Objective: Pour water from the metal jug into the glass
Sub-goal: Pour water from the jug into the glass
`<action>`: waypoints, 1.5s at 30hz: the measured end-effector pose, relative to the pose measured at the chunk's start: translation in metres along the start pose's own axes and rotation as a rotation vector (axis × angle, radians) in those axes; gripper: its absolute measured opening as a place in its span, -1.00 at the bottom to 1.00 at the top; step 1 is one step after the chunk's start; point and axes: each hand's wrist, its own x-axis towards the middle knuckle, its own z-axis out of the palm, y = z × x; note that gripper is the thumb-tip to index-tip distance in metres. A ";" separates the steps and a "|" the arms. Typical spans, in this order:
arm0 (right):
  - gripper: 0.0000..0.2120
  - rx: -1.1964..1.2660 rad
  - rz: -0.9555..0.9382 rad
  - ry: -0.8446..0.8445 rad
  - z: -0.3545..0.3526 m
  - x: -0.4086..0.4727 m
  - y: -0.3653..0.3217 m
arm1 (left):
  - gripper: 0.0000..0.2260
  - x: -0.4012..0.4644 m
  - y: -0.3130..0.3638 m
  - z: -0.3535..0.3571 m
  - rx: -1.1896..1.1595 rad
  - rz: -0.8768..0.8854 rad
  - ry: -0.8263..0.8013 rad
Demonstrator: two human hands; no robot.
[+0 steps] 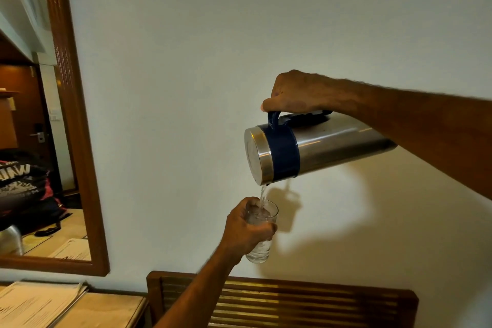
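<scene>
A pale-topped bench (106,309) stood at the lower left, below the mirror, with a stack of printed papers (37,303) lying on it.

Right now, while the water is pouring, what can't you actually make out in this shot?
All in the head view:
- Water level in the glass: the left hand wraps its middle.
- How much the metal jug still holds: opaque steel.
- Jug's base: behind the right forearm; the right hand covers the handle.
- Papers at bottom left: print too small, cut off by the edge.

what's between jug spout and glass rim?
Head view: only a thin water stream, falling from the jug into the glass.
</scene>
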 end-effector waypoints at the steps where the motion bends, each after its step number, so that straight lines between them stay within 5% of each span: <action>1: -0.60 0.000 0.000 0.001 0.000 0.000 0.000 | -0.54 0.000 0.000 0.000 -0.003 0.000 0.002; 17: -0.58 0.045 0.037 0.026 0.009 -0.007 0.006 | -0.50 0.004 -0.002 -0.001 -0.048 -0.001 -0.024; 27: -0.58 0.275 0.133 0.117 0.031 -0.027 0.035 | -0.51 0.010 0.013 -0.014 -0.180 0.030 0.002; 35: -0.61 0.893 0.395 0.260 0.083 -0.090 0.075 | -0.59 0.010 0.018 -0.025 -0.300 0.017 -0.014; 45: -0.60 1.406 0.769 0.354 0.233 -0.201 0.091 | -0.50 -0.028 -0.043 0.000 -0.170 -0.087 -0.028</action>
